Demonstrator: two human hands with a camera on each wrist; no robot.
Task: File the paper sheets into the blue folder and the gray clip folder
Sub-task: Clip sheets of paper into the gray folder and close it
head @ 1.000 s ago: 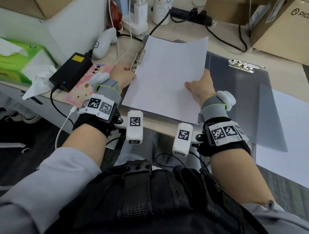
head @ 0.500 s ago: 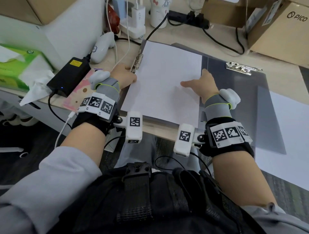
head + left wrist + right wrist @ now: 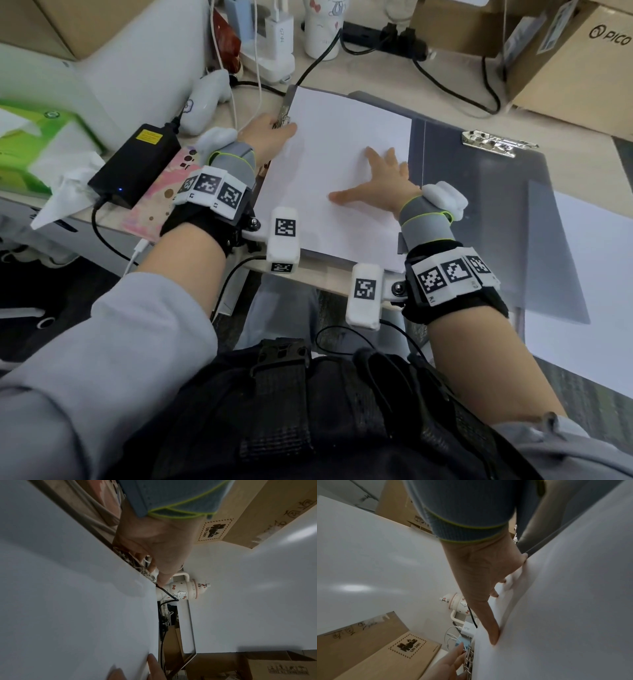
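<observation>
Two hands work one white paper sheet [image 3: 339, 171] that lies on an opened folder at the near edge of the desk [image 3: 565, 113], its long axis running from the person's lap away toward the power strip [image 3: 380, 37] and slightly leftward, one short edge at the desk's near edge. The right hand [image 3: 380, 181] lies flat on the sheet's right half, fingers straight and spread, pressing it down and holding nothing. The left hand [image 3: 267, 135] sits at the sheet's left edge with its fingers curled at the metal clip [image 3: 284, 114] mounted along that side; whether it squeezes the lever or only rests on it I cannot tell, since the wrist views show fingertips against the clip but not the lever's position. To the right lies a gray clipboard panel [image 3: 486, 219] with its own silver clip [image 3: 496, 144] at the far end, and beyond it more white paper [image 3: 589, 291] waits. The risks, as I judge them: if the clip snaps down before the sheet's left edge is fully under it, the paper would be caught crooked or creased; if the flat hand pushes too hard leftward, the sheet may buckle against the clip, and the right wrist view already shows a slight rise in the paper. The cables [image 3: 318, 65] near the far corner could also snag the sheet.
</observation>
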